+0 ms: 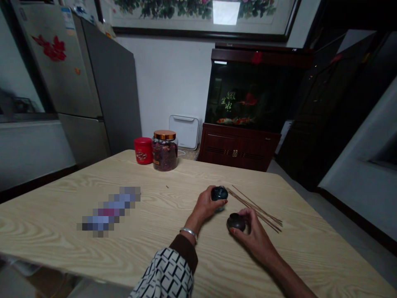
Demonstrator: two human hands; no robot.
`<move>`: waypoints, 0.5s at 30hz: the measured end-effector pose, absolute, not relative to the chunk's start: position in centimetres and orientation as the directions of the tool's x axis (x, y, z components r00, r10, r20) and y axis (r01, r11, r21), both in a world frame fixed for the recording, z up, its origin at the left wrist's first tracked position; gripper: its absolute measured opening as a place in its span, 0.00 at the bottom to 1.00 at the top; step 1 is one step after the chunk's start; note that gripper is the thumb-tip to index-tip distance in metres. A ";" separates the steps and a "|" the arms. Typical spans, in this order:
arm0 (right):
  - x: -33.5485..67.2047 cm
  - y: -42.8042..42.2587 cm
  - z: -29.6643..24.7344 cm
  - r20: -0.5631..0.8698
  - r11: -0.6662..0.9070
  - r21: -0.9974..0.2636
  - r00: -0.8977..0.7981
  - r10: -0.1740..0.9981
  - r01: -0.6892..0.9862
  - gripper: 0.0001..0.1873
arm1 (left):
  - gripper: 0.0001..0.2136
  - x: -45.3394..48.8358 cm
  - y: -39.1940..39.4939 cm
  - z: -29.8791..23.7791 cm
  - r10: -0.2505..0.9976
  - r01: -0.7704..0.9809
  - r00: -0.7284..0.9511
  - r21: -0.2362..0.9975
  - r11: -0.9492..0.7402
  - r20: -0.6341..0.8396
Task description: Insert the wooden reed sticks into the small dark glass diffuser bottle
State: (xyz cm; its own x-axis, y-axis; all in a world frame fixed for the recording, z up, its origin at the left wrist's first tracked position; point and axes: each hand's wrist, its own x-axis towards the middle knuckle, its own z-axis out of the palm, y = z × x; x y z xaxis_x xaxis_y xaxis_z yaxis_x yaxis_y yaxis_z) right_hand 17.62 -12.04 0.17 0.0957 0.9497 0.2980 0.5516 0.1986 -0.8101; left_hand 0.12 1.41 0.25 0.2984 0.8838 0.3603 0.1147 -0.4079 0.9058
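Dark round piece point(236, 222) lies on the surface point(173, 198) under my right fingers point(245, 214), curled together over its top; my left fingers point(208, 199) grip a bluish round piece point(219, 193) just beside it. Thin sticks point(254, 209) lie nearer my right hand point(256, 236), slanting away.

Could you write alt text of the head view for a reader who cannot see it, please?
A person's left hand grips a dark blue rounded object and the right hand rests on a dark brown rounded one on a wood-grain table, beside thin brown sticks. Beyond stand a glass jar of dried petals and a red canister.
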 end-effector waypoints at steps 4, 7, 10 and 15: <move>17.1 -13.3 -0.1 0.288 0.174 -0.754 0.082 0.954 0.633 0.25 | 0.27 0.2 1.5 0.2 0.886 0.120 0.302 0.908 -0.401 0.351; 17.8 -13.2 0.8 0.293 0.162 -0.742 0.098 0.951 0.651 0.24 | 0.27 0.3 1.5 0.4 0.885 0.116 0.312 0.910 -0.397 0.346; 20.7 -11.6 2.4 0.320 0.103 -0.705 0.186 0.929 0.701 0.14 | 0.27 0.2 1.4 0.7 0.887 0.118 0.318 0.914 -0.388 0.336; 26.2 -7.8 4.3 0.176 -0.176 -0.344 0.247 0.953 0.922 0.06 | 0.28 0.3 1.5 0.6 0.889 0.103 0.314 0.919 -0.380 0.332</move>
